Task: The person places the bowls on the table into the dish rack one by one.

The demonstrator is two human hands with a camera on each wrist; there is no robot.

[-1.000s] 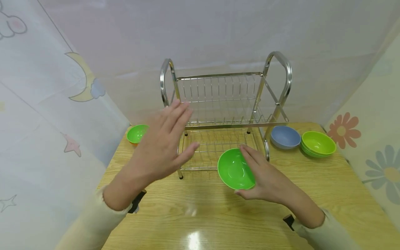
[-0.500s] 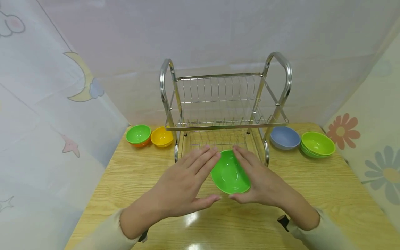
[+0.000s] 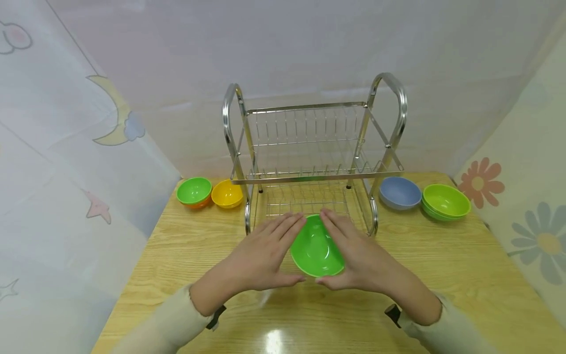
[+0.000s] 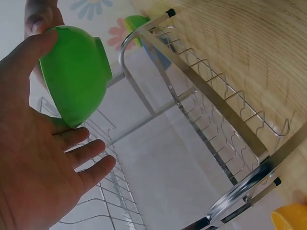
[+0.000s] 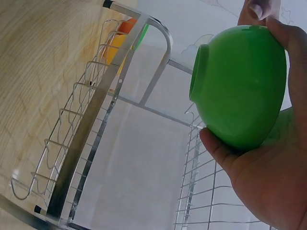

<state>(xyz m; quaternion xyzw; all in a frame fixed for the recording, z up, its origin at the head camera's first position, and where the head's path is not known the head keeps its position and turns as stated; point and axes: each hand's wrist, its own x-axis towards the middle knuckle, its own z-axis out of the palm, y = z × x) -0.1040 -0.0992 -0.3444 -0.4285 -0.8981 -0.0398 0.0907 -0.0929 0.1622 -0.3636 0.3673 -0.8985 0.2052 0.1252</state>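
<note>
A bright green bowl [image 3: 316, 248] is tilted above the table in front of the rack, its hollow facing the head camera. My right hand [image 3: 364, 255] grips its right side, fingers at the far rim and thumb at the near rim. On the other side my left hand [image 3: 263, 255] spans the bowl, thumb on the rim and fingers against the opposite edge. The left wrist view shows the bowl's outer wall [image 4: 79, 72] above that hand's spread lower fingers. In the right wrist view the foot ring of the bowl [image 5: 242, 86] points left, away from the palm.
A two-tier chrome dish rack [image 3: 402, 103] stands behind the hands. Left of it are a green bowl [image 3: 194, 191] on an orange one and a yellow bowl [image 3: 227, 193]. To its right sit a blue bowl [image 3: 400, 192] and stacked lime-green bowls [image 3: 446, 200].
My left hand has come in from the left, lower and nearer, to the bowl's left side. The right hand has brought the green bowl a little left and toward me.
</note>
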